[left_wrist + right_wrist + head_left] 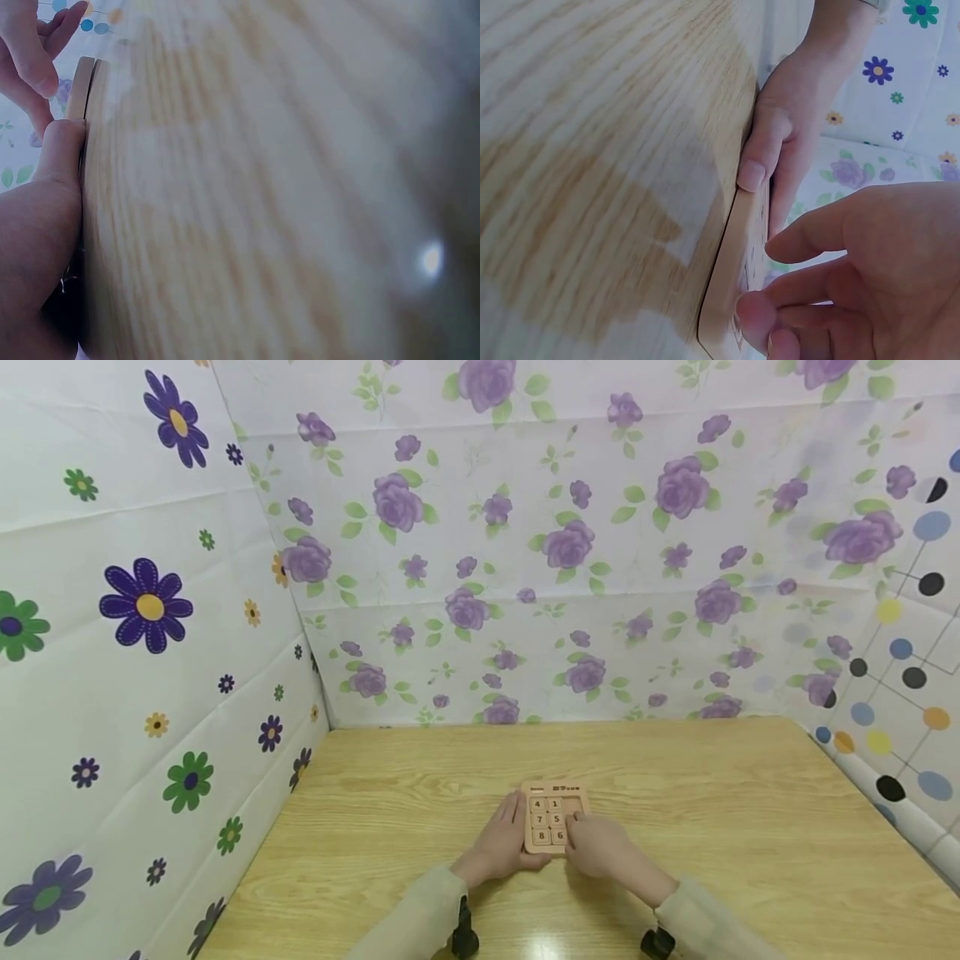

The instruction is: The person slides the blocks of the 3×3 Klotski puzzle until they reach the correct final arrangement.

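A light wooden number slide puzzle (pixel 547 847) lies flat on the table, with tiles 4, 1, 7, 5, 8 and 6 readable. Its upper right slot shows no tile; the lower right column is hidden by my right hand. My left hand (pixel 501 842) holds the board at its lower left, fingers along the left side and thumb (pixel 753 174) against the near edge. Over the right column, my right hand (pixel 598 845) touches the tiles with a fingertip. In the right wrist view its fingers (pixel 802 289) are loosely bent, the thumb apart from the board.
The wood-grain table (pixel 405 777) spreads around the board. Behind it hangs a cloth with purple roses (pixel 568 545); a daisy-print cloth (pixel 150 606) stands at the left and a dotted one (pixel 892 693) at the right. Dark wrist devices (pixel 465 931) sit under both sleeves.
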`<state>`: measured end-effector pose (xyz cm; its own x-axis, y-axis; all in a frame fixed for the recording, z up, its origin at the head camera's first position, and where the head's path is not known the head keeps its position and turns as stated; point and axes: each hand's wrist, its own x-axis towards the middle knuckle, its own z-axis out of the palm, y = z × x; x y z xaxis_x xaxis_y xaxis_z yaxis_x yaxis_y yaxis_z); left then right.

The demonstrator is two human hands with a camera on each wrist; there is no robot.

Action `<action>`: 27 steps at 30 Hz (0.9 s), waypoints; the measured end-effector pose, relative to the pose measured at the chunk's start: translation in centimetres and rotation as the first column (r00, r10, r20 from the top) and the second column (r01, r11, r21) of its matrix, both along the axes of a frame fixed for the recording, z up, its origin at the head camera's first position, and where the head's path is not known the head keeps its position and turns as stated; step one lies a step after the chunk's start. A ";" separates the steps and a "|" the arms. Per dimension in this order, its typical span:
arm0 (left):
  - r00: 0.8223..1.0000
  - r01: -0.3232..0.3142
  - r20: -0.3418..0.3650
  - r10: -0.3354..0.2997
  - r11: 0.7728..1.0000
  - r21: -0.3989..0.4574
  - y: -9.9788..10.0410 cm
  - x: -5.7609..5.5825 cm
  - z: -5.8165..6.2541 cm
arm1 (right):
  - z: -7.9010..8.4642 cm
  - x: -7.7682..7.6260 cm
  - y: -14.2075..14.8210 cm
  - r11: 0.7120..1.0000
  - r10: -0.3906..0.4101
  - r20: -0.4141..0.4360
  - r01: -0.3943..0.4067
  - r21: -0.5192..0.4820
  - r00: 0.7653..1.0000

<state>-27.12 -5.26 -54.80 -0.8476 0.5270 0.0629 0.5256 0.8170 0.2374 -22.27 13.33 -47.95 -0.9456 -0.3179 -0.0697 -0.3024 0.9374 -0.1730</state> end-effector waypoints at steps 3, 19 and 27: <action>1.000 -0.001 0.005 0.001 1.000 0.006 0.0 0.1 0.1 | -0.1 0.0 0.0 1.000 -0.004 0.000 0.004 0.013 1.000; 1.000 0.014 -0.023 -0.014 1.000 -0.009 -0.1 0.1 0.3 | -0.7 -0.2 0.6 0.999 0.025 0.074 -0.024 -0.023 0.997; 0.999 0.019 -0.031 -0.019 1.000 -0.019 0.0 0.2 0.3 | -0.6 -0.4 0.6 0.999 0.032 0.081 -0.030 -0.022 0.996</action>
<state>-26.96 -5.30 -54.46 -0.8352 0.5443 0.0789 0.5479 0.8109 0.2057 -22.69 13.94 -48.56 -0.9268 -0.3488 -0.1389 -0.3151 0.9238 -0.2174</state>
